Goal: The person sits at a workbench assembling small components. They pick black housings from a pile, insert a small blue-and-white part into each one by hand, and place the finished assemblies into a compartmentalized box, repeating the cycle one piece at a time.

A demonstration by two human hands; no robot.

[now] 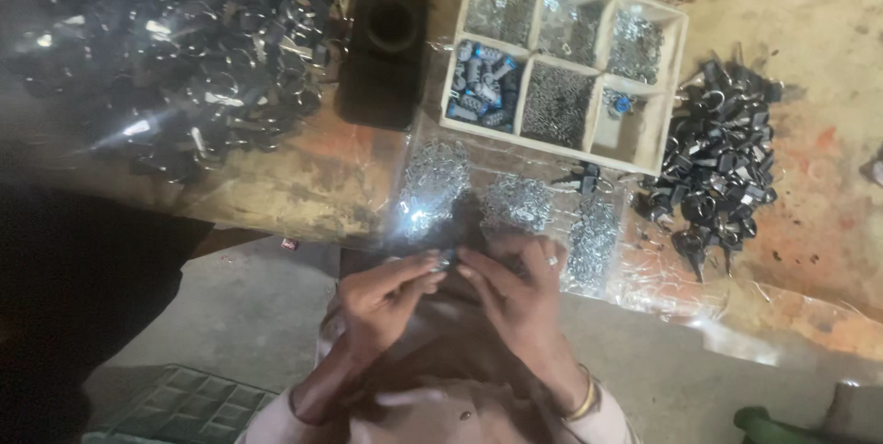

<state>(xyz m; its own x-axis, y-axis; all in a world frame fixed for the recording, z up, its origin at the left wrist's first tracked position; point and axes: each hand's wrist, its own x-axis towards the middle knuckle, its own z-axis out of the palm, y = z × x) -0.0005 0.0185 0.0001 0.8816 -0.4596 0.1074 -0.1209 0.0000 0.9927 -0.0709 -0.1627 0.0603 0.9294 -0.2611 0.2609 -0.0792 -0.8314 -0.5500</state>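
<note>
The workbench [276, 188], a worn brown surface partly covered by clear plastic sheeting [662, 274], ran across the far half of the head view. On its far left lay the largest item, a broad heap of dark keys and lock parts [184, 57] under glossy plastic. A smaller pile of black keyed parts [722, 163] lay at the right, just beside a pale wooden tray [655, 145] divided into six compartments. The tray's near-left compartment held blue-and-grey cylinders [480, 83]; most of the other compartments held fine silvery parts, and the near-right one was almost bare apart from a small blue piece. A black rectangular block with a round recess [386, 44] stood to the left of the tray, touching neither heap. Three small mounds of silvery metal bits [520, 200] lay on the plastic just near of the tray.

At the near edge of the bench, both hands met over a dark patch of the surface. The left hand [386, 301] and the right hand [515, 292] each pinched, between thumb and fingertips, a small metallic part [449, 260] held between them, just near of the silvery mounds. The part was too small and blurred to identify further. A ring showed on the right hand, and a gold bangle [582, 400] circled the right wrist.
</note>
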